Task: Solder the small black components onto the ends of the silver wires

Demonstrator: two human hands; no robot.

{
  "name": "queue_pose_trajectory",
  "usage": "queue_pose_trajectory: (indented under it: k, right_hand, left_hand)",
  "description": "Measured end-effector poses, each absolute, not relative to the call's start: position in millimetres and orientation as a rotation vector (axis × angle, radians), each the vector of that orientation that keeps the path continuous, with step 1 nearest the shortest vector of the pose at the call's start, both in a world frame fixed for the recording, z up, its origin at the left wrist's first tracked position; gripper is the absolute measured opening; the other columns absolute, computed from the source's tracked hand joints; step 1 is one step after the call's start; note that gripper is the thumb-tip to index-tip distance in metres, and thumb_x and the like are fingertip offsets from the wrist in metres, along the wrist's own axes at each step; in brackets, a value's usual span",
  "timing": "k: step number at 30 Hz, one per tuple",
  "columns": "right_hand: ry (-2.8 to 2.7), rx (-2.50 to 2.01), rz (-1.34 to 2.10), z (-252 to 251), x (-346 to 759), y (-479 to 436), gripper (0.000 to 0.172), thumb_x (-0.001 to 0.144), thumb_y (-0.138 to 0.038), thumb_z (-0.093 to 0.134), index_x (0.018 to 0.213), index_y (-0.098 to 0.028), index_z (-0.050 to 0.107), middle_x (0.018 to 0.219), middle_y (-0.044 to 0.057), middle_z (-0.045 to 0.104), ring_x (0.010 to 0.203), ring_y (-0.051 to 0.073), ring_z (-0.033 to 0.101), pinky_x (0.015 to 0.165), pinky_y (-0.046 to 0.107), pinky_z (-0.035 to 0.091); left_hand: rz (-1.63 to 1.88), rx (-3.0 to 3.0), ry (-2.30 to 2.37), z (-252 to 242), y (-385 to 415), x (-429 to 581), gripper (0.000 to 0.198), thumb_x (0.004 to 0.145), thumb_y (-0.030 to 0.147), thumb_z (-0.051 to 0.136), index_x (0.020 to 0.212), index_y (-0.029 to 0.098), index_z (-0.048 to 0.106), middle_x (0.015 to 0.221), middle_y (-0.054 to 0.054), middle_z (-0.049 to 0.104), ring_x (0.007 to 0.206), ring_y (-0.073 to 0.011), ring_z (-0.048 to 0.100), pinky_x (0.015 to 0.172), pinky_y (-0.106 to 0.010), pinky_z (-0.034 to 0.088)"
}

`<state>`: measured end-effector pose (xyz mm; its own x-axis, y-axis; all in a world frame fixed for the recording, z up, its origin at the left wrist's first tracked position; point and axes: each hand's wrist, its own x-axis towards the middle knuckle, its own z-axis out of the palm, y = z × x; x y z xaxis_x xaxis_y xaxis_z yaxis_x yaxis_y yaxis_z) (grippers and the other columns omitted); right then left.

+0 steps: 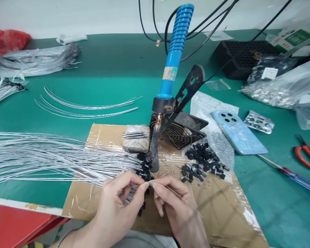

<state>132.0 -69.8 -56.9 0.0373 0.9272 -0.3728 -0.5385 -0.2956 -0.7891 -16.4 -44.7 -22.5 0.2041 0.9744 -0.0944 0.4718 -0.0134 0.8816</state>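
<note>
Grn bench (105, 82); L hand (120, 203), R hand (179, 203), pinching wire (183, 199)

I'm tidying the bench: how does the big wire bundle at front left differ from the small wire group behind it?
The big bundle has many wires; the small group only a few.
The big bundle lies partly on cardboard; the small group, on the green mat.
Black pieces cluster at the big bundle's right ends, none at the small group's.
Both are thin, whitish wires.
</note>
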Motion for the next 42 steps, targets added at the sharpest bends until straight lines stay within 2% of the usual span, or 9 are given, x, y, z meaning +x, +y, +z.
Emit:
queue_pose_trajectory:
  k: [4, 11, 17, 25, 28, 31, 34, 37, 42]
  right_hand:
    - [-0.452, -1.142, 1.598, -47, 135, -66, 0.021, 0.073, -0.036, 0.084, 0.068, -0.017, 0.077, 0.056, -0.003, 0.058, 0.045, 0.006, 0.048, 0.041, 0.017, 0.039]
    - [-0.500, -1.154, 1.547, -48, 133, -69, 0.018, 0.077, -0.038, 0.082, 0.073, -0.020, 0.080, 0.058, -0.002, 0.064, 0.045, 0.007, 0.052, 0.044, 0.017, 0.041]
    - [-0.434, -1.052, 1.540, -62, 127, -74, 0.014, 0.078, -0.035, 0.081, 0.077, -0.021, 0.082, 0.057, -0.002, 0.062, 0.044, 0.007, 0.051, 0.041, 0.018, 0.044]
    - [-0.350, -1.005, 1.487, -66, 113, -78, 0.010, 0.081, -0.033, 0.080, 0.082, -0.023, 0.082, 0.065, -0.001, 0.067, 0.047, 0.006, 0.055, 0.044, 0.016, 0.046]
    - [-0.451, -1.026, 1.444, -70, 125, -79, 0.018, 0.088, -0.038, 0.071, 0.091, -0.024, 0.083, 0.075, 0.003, 0.073, 0.055, 0.011, 0.062, 0.049, 0.021, 0.052]
    - [-0.624, -1.109, 1.254, -74, 155, -84, 0.034, 0.094, -0.047, 0.060, 0.097, -0.022, 0.083, 0.082, 0.009, 0.076, 0.064, 0.018, 0.067, 0.055, 0.029, 0.057]
    - [-0.774, -1.456, 0.845, -77, 188, -89, 0.018, 0.086, -0.039, 0.073, 0.093, -0.025, 0.083, 0.080, 0.006, 0.077, 0.061, 0.017, 0.066, 0.057, 0.028, 0.056]
    - [-1.039, -1.701, 0.489, -80, 205, -91, 0.014, 0.080, -0.036, 0.079, 0.085, -0.024, 0.082, 0.078, 0.006, 0.074, 0.058, 0.018, 0.062, 0.052, 0.030, 0.051]
    - [-1.504, -1.857, 0.099, -84, 201, -86, 0.020, 0.089, -0.037, 0.069, 0.092, -0.019, 0.076, 0.070, 0.003, 0.068, 0.058, 0.016, 0.058, 0.061, 0.031, 0.050]
  left_hand:
    - [0.697, 1.646, 1.389, -22, -45, -19, 0.023, 0.094, 0.023, 0.058, 0.072, 0.018, 0.064, 0.056, 0.004, 0.046, 0.049, -0.0097, 0.029, 0.044, -0.024, 0.020]
    - [0.716, 1.572, 1.404, -18, -42, -14, 0.024, 0.093, 0.024, 0.058, 0.070, 0.017, 0.063, 0.055, 0.005, 0.043, 0.050, -0.0097, 0.030, 0.045, -0.023, 0.024]
    - [0.777, 1.555, 1.424, -23, -45, -10, 0.023, 0.092, 0.022, 0.057, 0.070, 0.017, 0.063, 0.055, 0.005, 0.042, 0.049, -0.0093, 0.030, 0.045, -0.023, 0.024]
    - [0.821, 1.434, 1.387, -25, -46, -7, 0.023, 0.093, 0.024, 0.057, 0.072, 0.017, 0.063, 0.056, 0.004, 0.050, 0.049, -0.0093, 0.035, 0.045, -0.021, 0.029]
    - [0.804, 1.399, 1.381, -24, -44, -10, 0.022, 0.093, 0.027, 0.058, 0.074, 0.017, 0.064, 0.057, 0.003, 0.053, 0.050, -0.0099, 0.039, 0.046, -0.021, 0.031]
    - [0.775, 1.377, 1.410, -23, -41, -14, 0.017, 0.091, 0.029, 0.060, 0.080, 0.018, 0.066, 0.059, 0.002, 0.056, 0.051, -0.0104, 0.041, 0.046, -0.021, 0.032]
    - [0.766, 1.347, 1.416, -22, -39, -17, 0.014, 0.090, 0.029, 0.061, 0.086, 0.018, 0.068, 0.064, 0.001, 0.061, 0.054, -0.0114, 0.047, 0.048, -0.021, 0.036]
    - [0.771, 1.357, 1.423, -20, -37, -17, 0.014, 0.088, 0.028, 0.063, 0.082, 0.017, 0.069, 0.064, 0.000, 0.062, 0.054, -0.0114, 0.049, 0.048, -0.021, 0.037]
    - [0.820, 1.342, 1.436, -13, -33, -13, 0.011, 0.083, 0.023, 0.066, 0.074, 0.017, 0.070, 0.059, 0.001, 0.060, 0.052, -0.0104, 0.048, 0.047, -0.019, 0.037]
